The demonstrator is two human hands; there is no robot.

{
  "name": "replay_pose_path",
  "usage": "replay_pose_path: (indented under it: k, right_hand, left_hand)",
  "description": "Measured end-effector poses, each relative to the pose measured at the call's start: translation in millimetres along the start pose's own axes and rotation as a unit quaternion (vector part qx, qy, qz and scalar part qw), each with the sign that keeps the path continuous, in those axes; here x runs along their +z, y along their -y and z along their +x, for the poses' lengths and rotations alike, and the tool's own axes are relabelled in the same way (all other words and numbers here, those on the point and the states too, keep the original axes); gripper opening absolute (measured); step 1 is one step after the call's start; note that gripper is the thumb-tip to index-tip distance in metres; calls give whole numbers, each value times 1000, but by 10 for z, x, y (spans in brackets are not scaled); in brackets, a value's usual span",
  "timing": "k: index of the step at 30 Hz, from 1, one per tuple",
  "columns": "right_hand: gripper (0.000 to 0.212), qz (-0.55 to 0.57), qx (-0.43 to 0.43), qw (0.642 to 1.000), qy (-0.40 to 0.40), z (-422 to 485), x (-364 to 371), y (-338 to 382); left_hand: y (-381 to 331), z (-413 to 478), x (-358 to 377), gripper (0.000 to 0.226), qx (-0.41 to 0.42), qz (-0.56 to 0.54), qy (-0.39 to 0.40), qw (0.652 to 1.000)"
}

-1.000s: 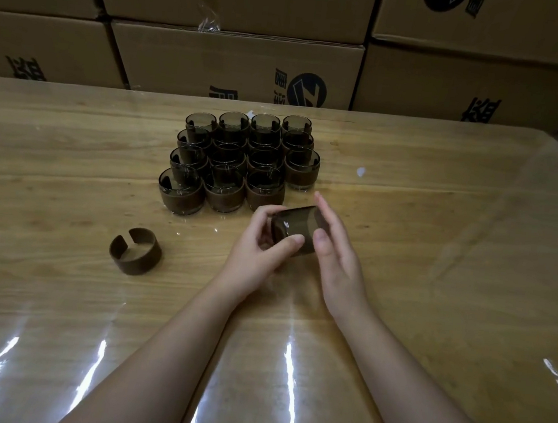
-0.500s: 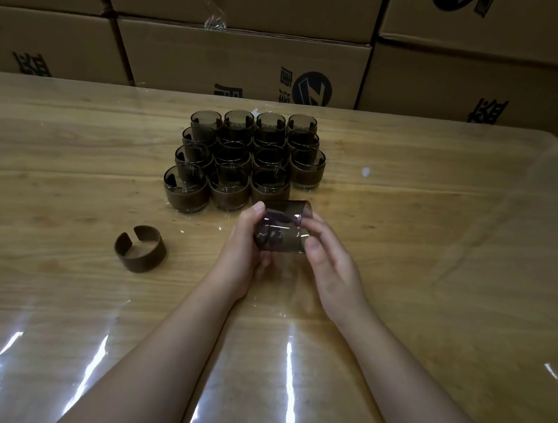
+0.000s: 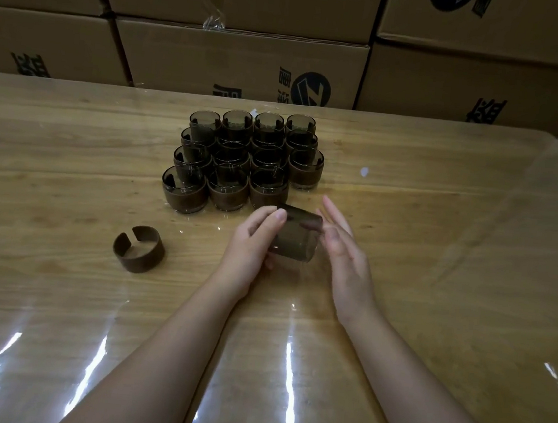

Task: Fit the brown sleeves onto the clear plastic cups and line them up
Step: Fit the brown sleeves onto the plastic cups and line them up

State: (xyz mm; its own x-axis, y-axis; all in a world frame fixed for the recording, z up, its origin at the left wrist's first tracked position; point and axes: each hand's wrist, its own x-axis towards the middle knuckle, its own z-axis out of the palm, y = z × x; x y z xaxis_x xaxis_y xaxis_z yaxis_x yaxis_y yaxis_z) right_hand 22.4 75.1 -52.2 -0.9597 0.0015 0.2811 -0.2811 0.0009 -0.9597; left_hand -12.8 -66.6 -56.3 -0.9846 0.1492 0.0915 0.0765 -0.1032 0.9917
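Observation:
My left hand (image 3: 254,239) grips a dark, see-through cup (image 3: 297,235) that lies tilted just above the table, its rim pointing away and to the right. My right hand (image 3: 343,242) is beside the cup's right side with fingers straight, touching or almost touching it. Whether a sleeve sits on this cup I cannot tell. Behind the hands stands a block of several sleeved cups (image 3: 245,159) in rows. One loose brown sleeve (image 3: 138,248), a split ring, lies on the table to the left.
The wooden table (image 3: 437,262) is covered by a glossy clear sheet. Stacked cardboard boxes (image 3: 238,62) form a wall along its far edge. A small white speck (image 3: 364,171) lies right of the cup block.
The cup has turned in my hands and come down slightly toward me. My right hand has let go of it and its fingers have straightened beside it; my left hand keeps hold.

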Motion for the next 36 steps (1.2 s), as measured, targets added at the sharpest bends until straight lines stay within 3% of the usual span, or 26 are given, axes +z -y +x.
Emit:
replay_pose_path:
  k: [2, 5, 10, 17, 21, 26, 29, 33, 36]
  right_hand:
    - [68, 6, 4, 1000, -4, 6, -7, -9]
    - [43, -5, 5, 1000, -5, 12, 17, -26]
    - [21, -54, 6, 998, 15, 14, 66, -92]
    - [45, -46, 42, 995, -77, 54, 31, -238]
    - [58, -39, 41, 991, -119, 89, 44, -264]
    - [43, 38, 48, 987, -148, 100, -9, -213]
    - [42, 63, 41, 989, -126, 72, -29, -178]
    - [47, 39, 22, 998, -45, 39, 10, -143]
    - [50, -49, 23, 998, -17, 13, 51, -152]
  left_hand:
    - [-1, -4, -4, 32, -2, -7, -1, 1000]
    - [8, 3, -8, 37, -11, -36, -17, 999]
    - [61, 14, 34, 62, -11, -32, -47, 998]
    - [94, 20, 81, 45, 43, 54, -26, 997]
    - [73, -7, 63, 32, 68, 43, -6, 997]
    - [86, -8, 57, 35, 80, 38, -2, 996]
    - [91, 2, 69, 36, 63, 45, -1, 997]
    - [81, 4, 56, 67, 65, 40, -6, 997]
    - [50, 12, 47, 54, 47, -15, -22, 999]
